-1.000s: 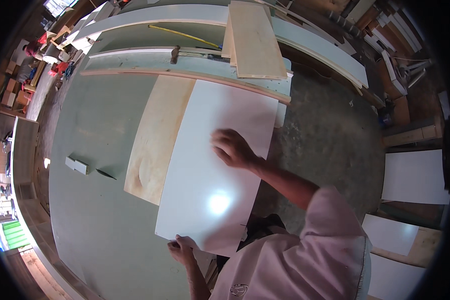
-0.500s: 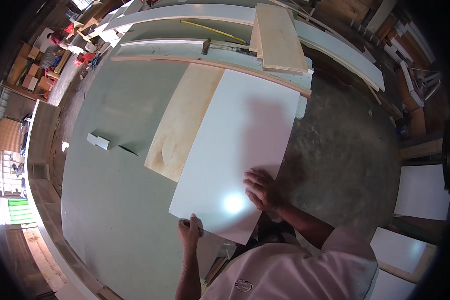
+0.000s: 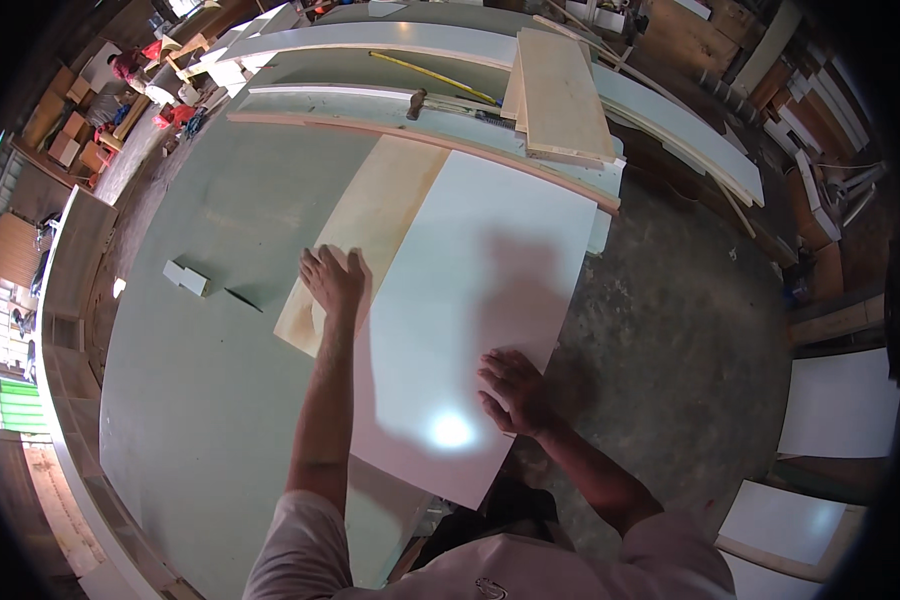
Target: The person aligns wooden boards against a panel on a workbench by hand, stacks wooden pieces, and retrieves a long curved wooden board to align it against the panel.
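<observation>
A large white panel (image 3: 460,270) lies on the grey-green table (image 3: 210,400), its far end close to a long wooden strip (image 3: 370,127). My right hand (image 3: 515,392) rests on the panel near its right edge, fingers stretched out. Along the panel's left side lies a bare plywood board (image 3: 385,190) with brownish stains. Over the near part of that board is my left hand (image 3: 334,285), fingers spread and holding nothing. I cannot tell whether it presses on the wood. My left forearm crosses the panel's near left corner.
To the left lie a small white block (image 3: 186,278) and a thin dark pointed tool (image 3: 243,300). Beyond the strip are a hammer (image 3: 416,103), a yellow strip (image 3: 435,78) and stacked pale boards (image 3: 565,100). White panels (image 3: 840,405) stand at the right.
My left hand has left the panel's near edge and reached forward to the plywood board, its fingers now spread. The right hand stays on the panel. The view has shifted slightly.
</observation>
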`<act>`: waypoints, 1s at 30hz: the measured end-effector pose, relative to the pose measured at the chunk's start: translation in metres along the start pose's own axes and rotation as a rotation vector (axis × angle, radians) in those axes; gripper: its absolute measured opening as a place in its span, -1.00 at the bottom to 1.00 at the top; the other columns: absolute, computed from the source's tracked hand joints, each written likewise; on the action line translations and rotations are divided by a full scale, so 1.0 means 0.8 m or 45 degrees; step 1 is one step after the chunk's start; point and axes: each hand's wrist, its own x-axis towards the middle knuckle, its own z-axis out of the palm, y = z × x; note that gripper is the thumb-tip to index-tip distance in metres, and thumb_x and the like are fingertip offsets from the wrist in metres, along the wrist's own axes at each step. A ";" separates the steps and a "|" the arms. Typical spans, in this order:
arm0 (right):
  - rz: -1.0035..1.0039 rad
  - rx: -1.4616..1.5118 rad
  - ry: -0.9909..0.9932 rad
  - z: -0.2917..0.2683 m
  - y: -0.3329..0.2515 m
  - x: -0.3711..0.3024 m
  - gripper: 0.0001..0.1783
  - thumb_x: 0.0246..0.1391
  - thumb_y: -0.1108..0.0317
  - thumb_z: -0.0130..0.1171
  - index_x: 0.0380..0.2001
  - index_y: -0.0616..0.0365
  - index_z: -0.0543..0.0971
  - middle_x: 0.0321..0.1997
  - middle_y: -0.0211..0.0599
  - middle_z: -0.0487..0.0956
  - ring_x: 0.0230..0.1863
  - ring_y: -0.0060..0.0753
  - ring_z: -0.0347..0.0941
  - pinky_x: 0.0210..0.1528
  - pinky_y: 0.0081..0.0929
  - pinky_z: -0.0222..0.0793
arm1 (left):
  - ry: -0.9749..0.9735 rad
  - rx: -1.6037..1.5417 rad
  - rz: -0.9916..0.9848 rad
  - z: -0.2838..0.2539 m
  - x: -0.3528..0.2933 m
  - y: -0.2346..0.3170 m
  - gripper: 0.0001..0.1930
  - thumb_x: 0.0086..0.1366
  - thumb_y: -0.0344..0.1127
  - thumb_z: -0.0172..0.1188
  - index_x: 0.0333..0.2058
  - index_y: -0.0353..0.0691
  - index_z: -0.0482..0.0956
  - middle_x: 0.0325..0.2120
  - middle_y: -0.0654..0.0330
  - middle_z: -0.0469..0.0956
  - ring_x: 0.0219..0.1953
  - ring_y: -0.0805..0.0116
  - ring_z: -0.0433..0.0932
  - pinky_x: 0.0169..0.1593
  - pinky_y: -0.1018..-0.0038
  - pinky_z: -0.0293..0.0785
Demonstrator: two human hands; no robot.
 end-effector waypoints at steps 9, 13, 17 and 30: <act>0.080 0.123 0.026 -0.001 0.005 0.003 -0.67 0.12 0.24 0.31 -0.12 0.24 0.69 0.12 -0.08 0.64 0.22 -0.08 0.54 0.33 -0.03 0.38 | 0.050 -0.117 -0.065 0.015 -0.016 0.002 -0.32 0.40 0.07 0.13 0.22 -0.46 0.39 0.32 -0.30 0.24 0.41 -0.24 0.16 0.45 -0.06 0.03; 0.105 0.158 0.049 -0.001 0.005 0.007 -0.70 0.11 0.25 0.31 -0.18 0.25 0.70 0.09 -0.08 0.65 0.20 -0.06 0.56 0.33 -0.03 0.39 | -0.106 -0.256 0.235 -0.050 -0.086 -0.036 -0.44 0.42 -0.07 0.15 0.19 -0.44 0.43 0.23 -0.20 0.39 0.34 -0.20 0.29 0.38 0.04 0.23; 0.070 0.173 0.074 0.001 0.005 0.010 -0.70 0.11 0.25 0.30 -0.20 0.26 0.71 0.08 -0.09 0.65 0.17 -0.05 0.57 0.33 -0.04 0.39 | -0.280 -0.302 0.342 -0.069 -0.087 -0.073 -0.54 0.39 -0.14 0.19 0.08 -0.43 0.51 0.14 -0.20 0.47 0.26 -0.24 0.39 0.29 0.00 0.33; 0.104 0.151 0.054 0.002 0.005 0.007 -0.66 0.07 0.24 0.32 -0.15 0.25 0.71 0.10 -0.11 0.64 0.19 -0.06 0.56 0.32 -0.05 0.40 | -0.057 -0.478 0.483 -0.060 -0.081 -0.080 -0.76 0.40 -0.25 0.17 -0.18 -0.35 0.57 -0.21 -0.07 0.60 -0.08 -0.18 0.56 0.05 0.05 0.43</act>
